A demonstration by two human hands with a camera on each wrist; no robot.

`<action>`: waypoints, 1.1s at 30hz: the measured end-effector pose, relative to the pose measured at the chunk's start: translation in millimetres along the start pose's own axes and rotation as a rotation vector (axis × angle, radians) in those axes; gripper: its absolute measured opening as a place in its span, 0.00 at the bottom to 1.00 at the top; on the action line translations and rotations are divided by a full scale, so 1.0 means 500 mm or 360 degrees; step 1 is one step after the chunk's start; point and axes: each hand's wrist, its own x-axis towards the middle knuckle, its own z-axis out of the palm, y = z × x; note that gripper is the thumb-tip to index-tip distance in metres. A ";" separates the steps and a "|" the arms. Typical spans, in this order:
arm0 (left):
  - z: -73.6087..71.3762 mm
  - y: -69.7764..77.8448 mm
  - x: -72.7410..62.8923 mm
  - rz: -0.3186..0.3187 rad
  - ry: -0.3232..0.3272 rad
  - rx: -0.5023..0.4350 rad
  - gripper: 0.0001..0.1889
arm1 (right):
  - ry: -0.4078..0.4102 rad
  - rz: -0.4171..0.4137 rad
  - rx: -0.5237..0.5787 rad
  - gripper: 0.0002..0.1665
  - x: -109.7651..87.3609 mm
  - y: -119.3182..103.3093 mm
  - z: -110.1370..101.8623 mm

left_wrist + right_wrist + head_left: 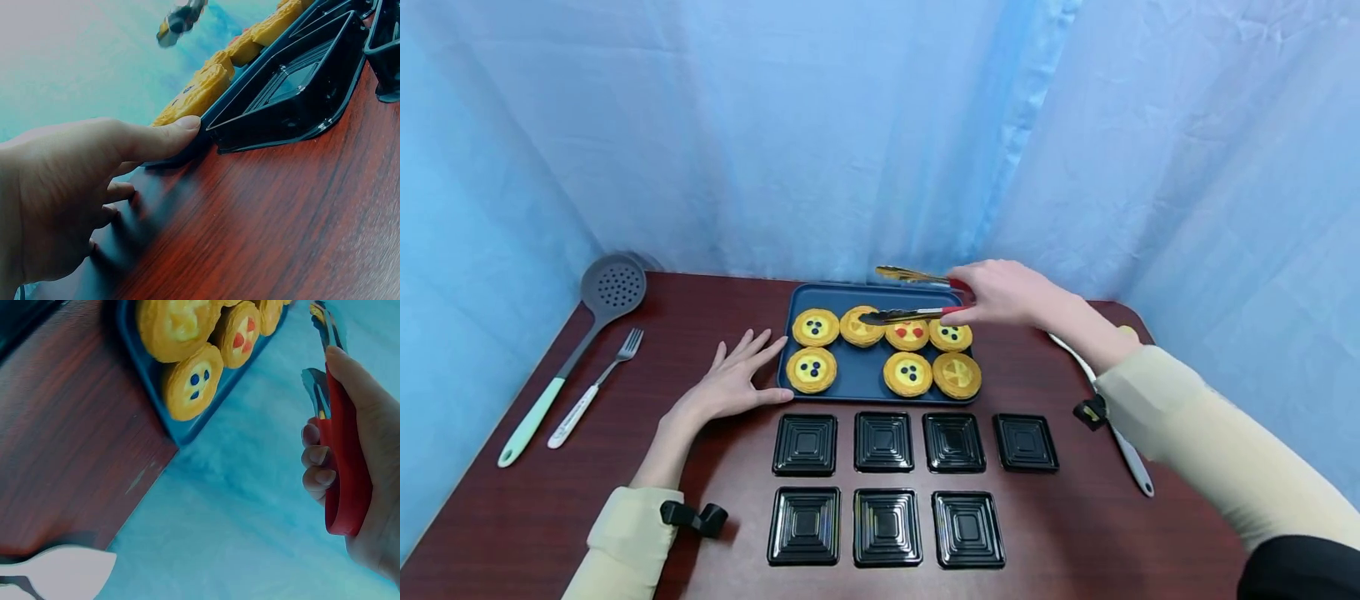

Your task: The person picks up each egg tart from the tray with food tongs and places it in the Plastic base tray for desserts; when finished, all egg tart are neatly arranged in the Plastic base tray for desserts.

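A dark blue tray (853, 379) at the back of the table bears several egg tarts, some with dark berries (812, 370), one with red pieces (907, 333) and some with yellow topping (957, 376). My left hand (730, 387) touches the tray's left edge with spread fingers, its thumb at the front left corner. In my right hand (1003, 292) are metal tongs (913, 315), gripped by their red handles (350, 469). Their arms stand apart over the tray's back half, nothing between the tips. In the head view they partly cover the back-row tarts.
Several square black plastic trays (883, 442) lie in two rows before the tray. On the left are a grey skimmer (613, 286) with green handle and a fork (583, 404). A white-handled utensil (1131, 462) lies right, partly under my right arm. Curtains (820, 142) hang behind.
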 end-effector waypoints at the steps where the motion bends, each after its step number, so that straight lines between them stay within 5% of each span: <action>1: 0.000 -0.001 -0.001 -0.0003 -0.0002 0.0001 0.50 | -0.0016 -0.0028 -0.0024 0.32 0.012 -0.008 -0.002; 5: -0.003 -0.003 -0.007 -0.0018 -0.0010 -0.0003 0.50 | -0.0050 -0.0126 -0.0101 0.29 0.052 -0.040 -0.009; 13: -0.004 0.000 -0.012 -0.0016 -0.0008 -0.0006 0.50 | -0.0093 -0.0236 -0.0223 0.41 0.099 -0.078 -0.014; 33: -0.003 0.007 -0.017 -0.0007 -0.0011 -0.0006 0.50 | -0.0192 -0.0278 -0.0282 0.40 0.126 -0.123 -0.015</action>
